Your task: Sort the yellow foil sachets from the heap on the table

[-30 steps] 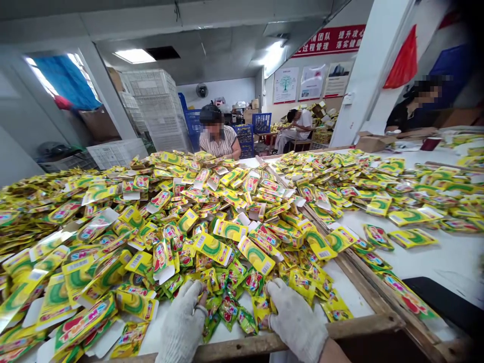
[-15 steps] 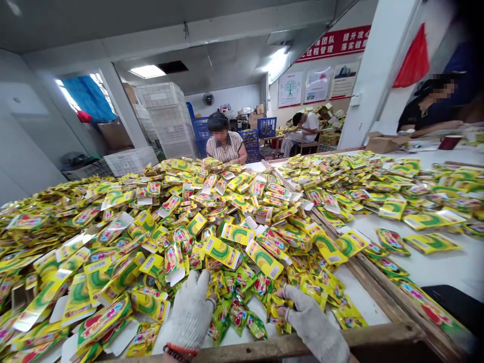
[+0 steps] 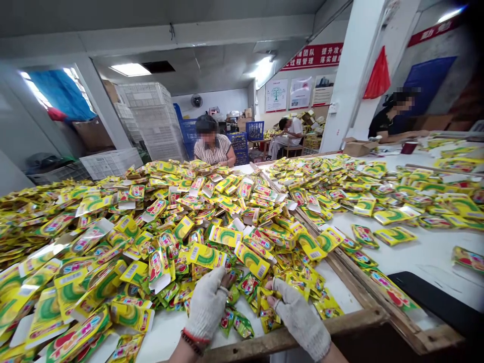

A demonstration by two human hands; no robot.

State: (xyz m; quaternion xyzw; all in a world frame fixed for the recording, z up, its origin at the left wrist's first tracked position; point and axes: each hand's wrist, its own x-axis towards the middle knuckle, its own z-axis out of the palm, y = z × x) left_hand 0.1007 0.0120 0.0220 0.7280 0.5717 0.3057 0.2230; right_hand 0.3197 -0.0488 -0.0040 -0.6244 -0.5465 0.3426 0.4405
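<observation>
Your left hand [image 3: 207, 303] has moved right toward the green packets [image 3: 242, 325], its grip unclear, while your right hand [image 3: 300, 315] pinches a yellow packet [image 3: 264, 304] beyond the near rail [image 3: 353, 324]; picking up packets seems underway, calling for a light pinch.

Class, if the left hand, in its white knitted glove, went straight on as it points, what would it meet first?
The left hand would probably meet the flat yellow-and-green cardboard box just ahead, though depth is unclear.
</observation>
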